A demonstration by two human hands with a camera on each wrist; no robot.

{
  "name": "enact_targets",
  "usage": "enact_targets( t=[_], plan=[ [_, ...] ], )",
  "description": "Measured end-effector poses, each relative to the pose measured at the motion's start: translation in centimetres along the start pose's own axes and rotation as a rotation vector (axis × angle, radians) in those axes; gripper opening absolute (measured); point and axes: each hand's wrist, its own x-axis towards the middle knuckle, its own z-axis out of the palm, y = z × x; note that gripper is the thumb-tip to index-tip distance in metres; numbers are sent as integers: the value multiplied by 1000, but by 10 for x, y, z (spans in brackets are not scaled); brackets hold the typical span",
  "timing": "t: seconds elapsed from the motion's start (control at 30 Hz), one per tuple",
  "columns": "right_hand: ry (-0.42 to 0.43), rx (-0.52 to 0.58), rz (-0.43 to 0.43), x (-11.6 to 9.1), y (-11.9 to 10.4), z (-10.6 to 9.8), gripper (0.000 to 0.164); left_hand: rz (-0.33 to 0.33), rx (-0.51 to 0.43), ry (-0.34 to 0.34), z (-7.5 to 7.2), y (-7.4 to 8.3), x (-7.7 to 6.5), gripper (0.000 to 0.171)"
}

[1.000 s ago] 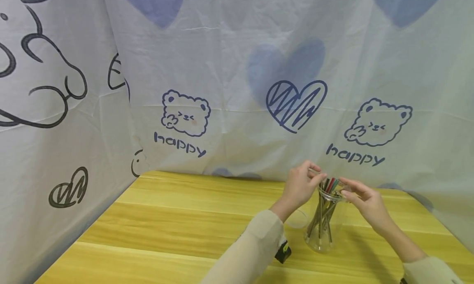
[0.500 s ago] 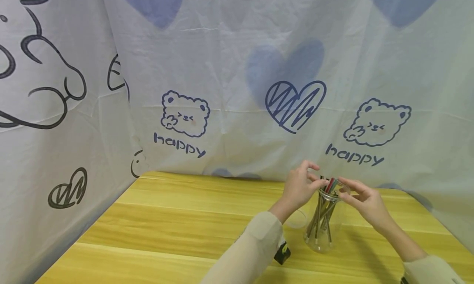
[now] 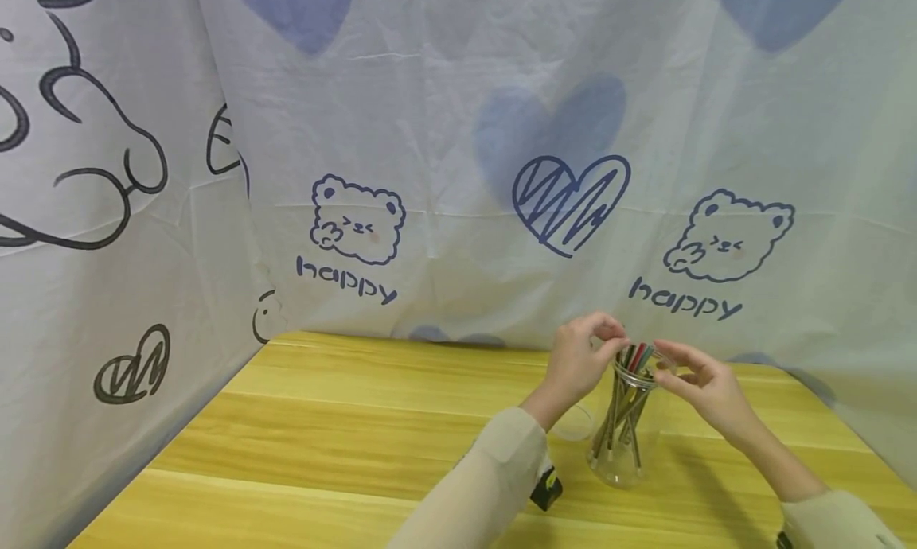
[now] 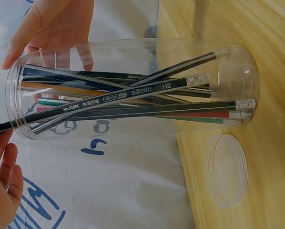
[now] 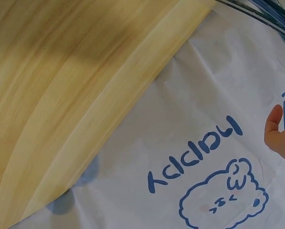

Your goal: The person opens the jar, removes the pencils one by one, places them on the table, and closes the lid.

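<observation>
A clear plastic jar [image 3: 619, 476] stands upright on the table, with several pencils [image 4: 180, 114] inside, eraser ends down. At its mouth, my left hand [image 3: 579, 356] pinches the top end of a black-and-grey striped HB pencil [image 4: 104, 101]. That pencil leans in the jar, its upper end sticking out past the rim in the left wrist view. My right hand [image 3: 705, 383] holds the jar's rim from the right, thumb in front and fingers behind. In the right wrist view only part of my right hand [image 5: 281, 136] and the jar's corner show.
A round clear lid [image 4: 228, 171] lies on the table just left of the jar. The yellow wood-grain table [image 3: 344, 422] ends at a white printed cloth [image 3: 458, 278] behind. A black item [image 3: 548, 489] shows at my left sleeve.
My left index finger, raised half a second ago, has come down toward the thumb at the pencil's top end. The pencils in the jar have shifted slightly. My right hand stays at the rim.
</observation>
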Motion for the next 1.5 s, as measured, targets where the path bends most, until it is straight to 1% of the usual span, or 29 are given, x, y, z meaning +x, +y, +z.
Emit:
enact_targets(
  t=[0.13,0.23,0.3,0.47,0.53,0.63,0.73,0.83,1.03,1.13,1.2,1.27,1.5],
  plan=[
    [0,0,-6,-1,-1,1,39,53,14,35,0,0,0,5],
    [2,6,-19,-1,-1,1,39,81,3,48,0,0,0,6],
    [1,7,-18,-1,-1,1,40,81,-11,51,0,0,1,8],
    [-7,-5,-6,-2,0,2,41,66,-123,80,0,2,1,14],
    [-10,-12,-5,-2,-1,3,41,57,-154,92,-1,3,2,16],
    [-9,-23,-7,-2,-1,3,41,48,-172,104,-3,5,2,16],
    [-11,-36,-5,-3,-1,3,41,57,-177,129,-4,5,4,18],
    [-14,-35,-7,-2,-1,3,40,88,-179,170,-4,4,5,19],
    [-28,20,-32,-1,-2,2,34,182,-236,247,-4,4,7,19],
    [-34,26,-39,-2,-3,1,33,195,-252,282,-4,5,9,21],
    [-34,30,-39,-2,-3,1,32,192,-274,305,-5,7,11,22],
    [-33,35,-37,-2,-3,1,32,195,-271,330,-7,11,13,23],
    [-27,24,-23,-1,-3,2,32,237,-281,443,-30,39,14,30]
  ],
)
